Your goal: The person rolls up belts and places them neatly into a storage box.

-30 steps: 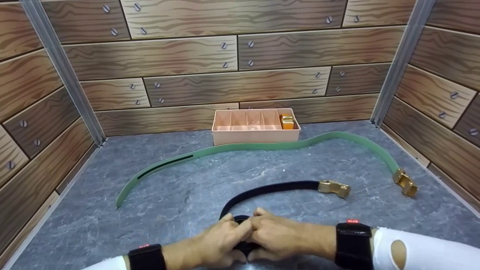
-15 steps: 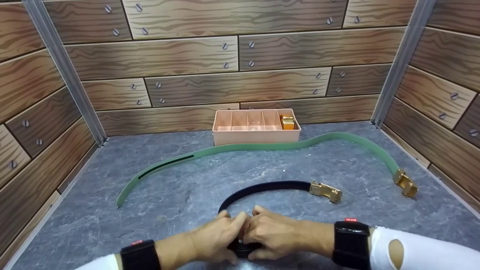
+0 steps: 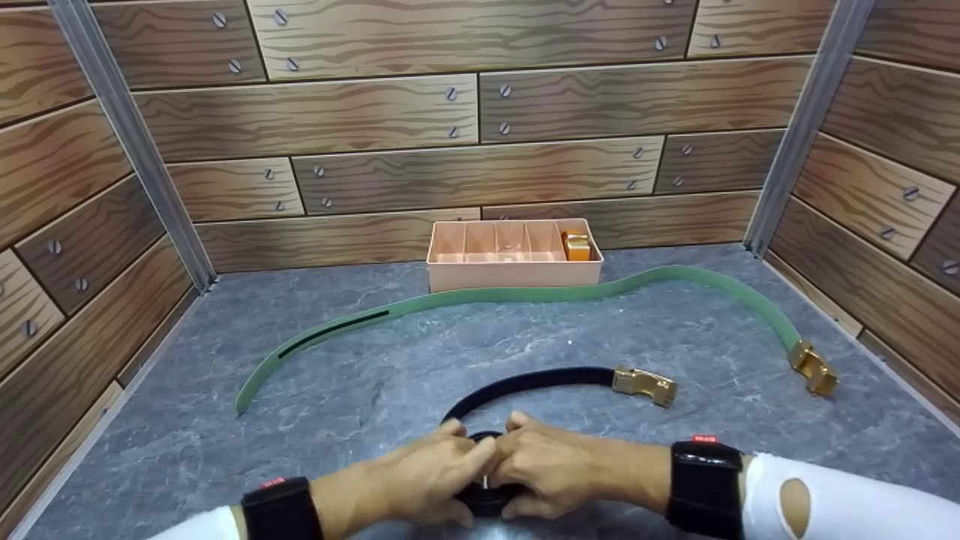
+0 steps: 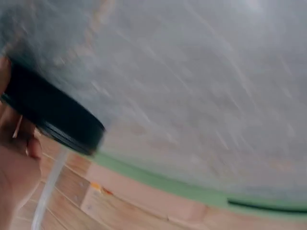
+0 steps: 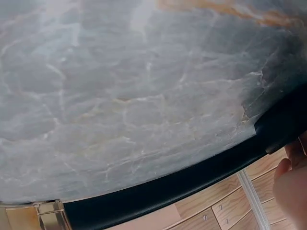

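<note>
A black belt (image 3: pixel 536 379) is partly wound into a coil (image 3: pixel 487 501) at the front middle of the table. My left hand (image 3: pixel 420 476) grips the coil from the left and my right hand (image 3: pixel 551 466) from the right, fingers meeting over its top. The loose strap curves away behind the hands and ends in a gold buckle (image 3: pixel 645 384). In the left wrist view, fingers hold the coil's edge (image 4: pixel 55 112). The right wrist view has the strap (image 5: pixel 177 189) standing on its edge, running from the hand to the buckle (image 5: pixel 45 215). Part of the coil is hidden under the hands.
A green belt (image 3: pixel 525 295) with a gold buckle (image 3: pixel 814 367) stretches across the table behind the black one. Against the back wall stands a pink divided box (image 3: pixel 514 276), an orange and gold item (image 3: pixel 577 246) in its right compartment. Wood-patterned walls (image 3: pixel 382 112) enclose the table.
The black belt's buckle has come left and slightly nearer to me as the loose strap shortened. The hands shifted their fingers on the coil. The green belt and box are unmoved.
</note>
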